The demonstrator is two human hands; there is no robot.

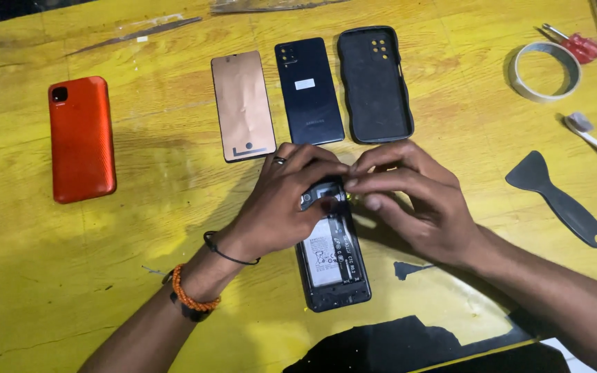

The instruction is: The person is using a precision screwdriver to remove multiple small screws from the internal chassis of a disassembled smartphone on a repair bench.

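Yellow workbench (139,228), with an opened phone (332,266) laid at its centre below three removed panels, whose upper end is pinched by the left hand (281,207) and right hand (409,197); light, even fingertip pressure is judged advisable.

My hands (343,190) meet at the frame's centre over the upper end of the opened phone (332,266) lying on the table (139,228). Above them lie, left to right, a panel (242,105), a back cover (309,90) and a case (374,83). Another phone (81,138) lies far left; tape roll (544,70) upper right, scraper (557,197) right.
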